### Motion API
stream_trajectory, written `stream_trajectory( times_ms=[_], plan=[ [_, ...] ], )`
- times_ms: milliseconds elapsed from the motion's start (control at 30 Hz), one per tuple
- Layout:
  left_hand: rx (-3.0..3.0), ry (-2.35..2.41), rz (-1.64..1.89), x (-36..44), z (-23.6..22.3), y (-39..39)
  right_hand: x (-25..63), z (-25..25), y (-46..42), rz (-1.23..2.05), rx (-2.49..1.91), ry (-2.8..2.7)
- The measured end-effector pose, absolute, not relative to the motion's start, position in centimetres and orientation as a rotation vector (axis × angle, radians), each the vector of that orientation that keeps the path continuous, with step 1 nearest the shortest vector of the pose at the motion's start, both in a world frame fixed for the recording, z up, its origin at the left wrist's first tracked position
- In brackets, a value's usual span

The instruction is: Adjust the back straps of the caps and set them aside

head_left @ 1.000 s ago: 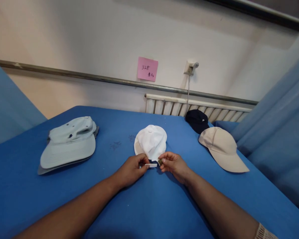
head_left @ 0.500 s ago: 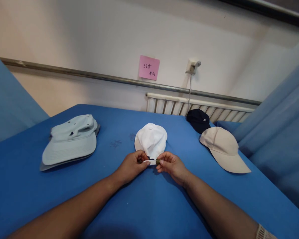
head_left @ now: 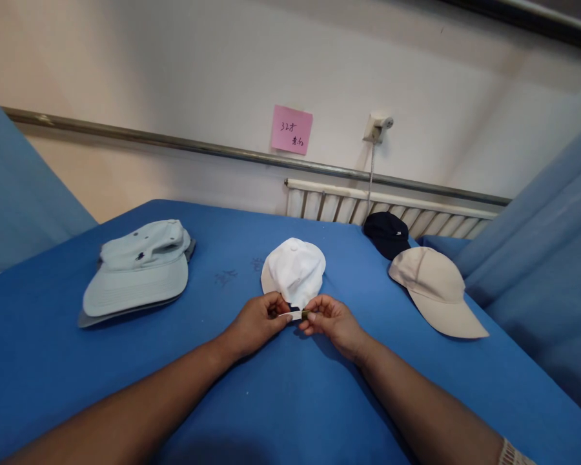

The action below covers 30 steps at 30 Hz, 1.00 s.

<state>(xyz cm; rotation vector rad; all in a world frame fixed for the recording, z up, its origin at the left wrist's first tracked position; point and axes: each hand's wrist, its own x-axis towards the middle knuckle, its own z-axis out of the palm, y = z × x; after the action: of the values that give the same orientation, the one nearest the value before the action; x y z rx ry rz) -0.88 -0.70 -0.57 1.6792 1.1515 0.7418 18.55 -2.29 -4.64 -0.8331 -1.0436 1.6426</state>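
A white baseball cap [head_left: 295, 268] lies on the blue surface in the middle, its back opening and strap toward me. My left hand [head_left: 256, 323] pinches the left part of the white strap [head_left: 294, 315] between thumb and finger. On the other side, my right hand [head_left: 336, 326] has thumb and fingers closed on the strap's right part, at a dull gold buckle [head_left: 305, 315]. The fingers partly cover both strap ends, so how the strap sits in the buckle cannot be made out.
Pale blue-grey caps [head_left: 138, 268] are stacked on the left. A beige cap [head_left: 438, 287] and a navy cap [head_left: 386, 234] lie on the right. Behind the blue-covered table [head_left: 290, 400] are a radiator [head_left: 329, 203] and a metal rail [head_left: 198, 148]. Blue curtains [head_left: 537, 258] hang at both sides.
Less of the white strap shows between my hands, and my right fingertips have shifted slightly left at the buckle. The caps have stayed in place.
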Motion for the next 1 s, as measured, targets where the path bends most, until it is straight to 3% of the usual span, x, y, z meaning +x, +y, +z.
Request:
stream_trajectory(
  times_ms=[1000],
  plan=[
    [1.777,1.092,0.689,-0.93,-0.26,-1.03,18.5,-4.91,-2.36,1.632,-0.827,-1.14]
  ],
)
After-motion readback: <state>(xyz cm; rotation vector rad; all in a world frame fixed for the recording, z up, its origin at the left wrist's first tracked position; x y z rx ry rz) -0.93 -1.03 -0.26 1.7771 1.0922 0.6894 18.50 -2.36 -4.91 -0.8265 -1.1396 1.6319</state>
